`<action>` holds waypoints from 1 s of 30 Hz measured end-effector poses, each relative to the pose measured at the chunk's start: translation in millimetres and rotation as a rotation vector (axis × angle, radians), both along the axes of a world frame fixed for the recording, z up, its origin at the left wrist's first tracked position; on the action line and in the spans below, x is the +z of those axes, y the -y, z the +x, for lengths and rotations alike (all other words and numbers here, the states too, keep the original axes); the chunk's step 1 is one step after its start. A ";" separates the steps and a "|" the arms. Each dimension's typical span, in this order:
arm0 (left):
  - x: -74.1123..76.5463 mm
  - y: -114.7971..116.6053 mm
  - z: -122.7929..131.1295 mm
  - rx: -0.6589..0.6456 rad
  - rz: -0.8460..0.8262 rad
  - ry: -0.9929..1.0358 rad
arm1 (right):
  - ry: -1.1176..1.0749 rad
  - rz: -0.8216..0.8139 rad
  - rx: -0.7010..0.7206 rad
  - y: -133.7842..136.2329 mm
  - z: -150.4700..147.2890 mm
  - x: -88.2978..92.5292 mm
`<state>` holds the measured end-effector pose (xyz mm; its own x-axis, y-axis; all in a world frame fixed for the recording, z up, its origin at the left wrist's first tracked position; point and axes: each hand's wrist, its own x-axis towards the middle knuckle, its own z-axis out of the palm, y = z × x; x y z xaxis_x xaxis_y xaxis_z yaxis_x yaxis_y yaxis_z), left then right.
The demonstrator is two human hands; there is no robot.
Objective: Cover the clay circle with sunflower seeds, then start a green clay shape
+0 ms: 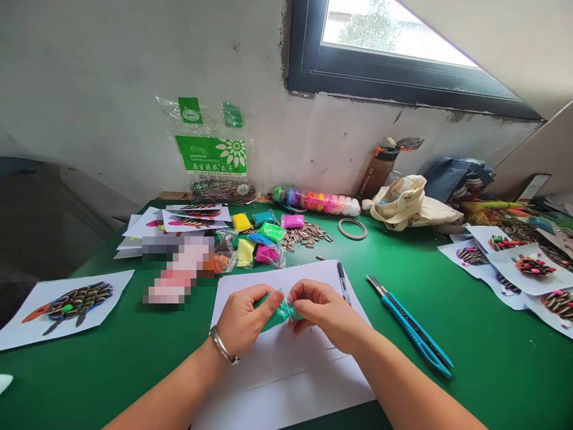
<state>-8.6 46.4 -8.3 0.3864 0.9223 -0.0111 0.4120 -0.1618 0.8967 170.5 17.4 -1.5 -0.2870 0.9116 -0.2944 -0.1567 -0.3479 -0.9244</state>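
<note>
Left hand (246, 316) clamps one packet of green clay (277, 312) together with right hand (324, 310) above one white paper sheet (286, 373), where slow, even pinching from both sides works best, with one pen (343, 280) and one blue utility knife (409, 325) lying rightward.

Daylight is entering through the window (394, 36) at upper right, and its pane is washing out to near white. The wall (111, 89) is receiving flat, even light, while a dark zone (40, 227) is occupying the left edge. Soft, faint shadows are falling under the left hand (248, 316) and right hand (326, 313). Wide-angle distortion is bending the bench (492, 370) and stretching the paper sheets (532, 269) at right. A pixelated block (179, 269) is obscuring detail left of centre.
</note>
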 end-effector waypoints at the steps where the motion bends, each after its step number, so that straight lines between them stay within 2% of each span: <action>1: 0.3 0.3 0.1 0.001 0.002 0.000 | 0.005 0.003 0.007 0.1 -0.2 0.0; 7: 1.8 2.2 0.7 -0.027 0.041 -0.030 | 0.153 0.026 0.062 1.5 0.3 -11.9; 10: 2.0 2.6 1.2 -0.047 0.054 -0.044 | 0.248 0.091 0.035 1.7 0.5 -17.6; 13: 2.1 2.2 0.7 -0.028 0.045 -0.034 | 0.240 0.112 -0.008 1.5 0.5 -16.2; 17: 2.3 2.1 0.0 -0.008 0.037 -0.028 | 0.193 0.077 0.072 1.7 1.6 -10.7; 20: 1.9 3.1 0.7 -0.022 0.046 -0.049 | 0.249 0.085 0.099 2.9 1.5 -13.6; 25: 1.2 3.8 1.7 -0.055 0.034 -0.074 | 0.389 0.161 0.039 4.5 0.0 -21.2; 30: 1.3 -0.5 -0.8 0.008 -0.010 -0.020 | 0.165 0.014 -0.007 0.0 2.5 -10.7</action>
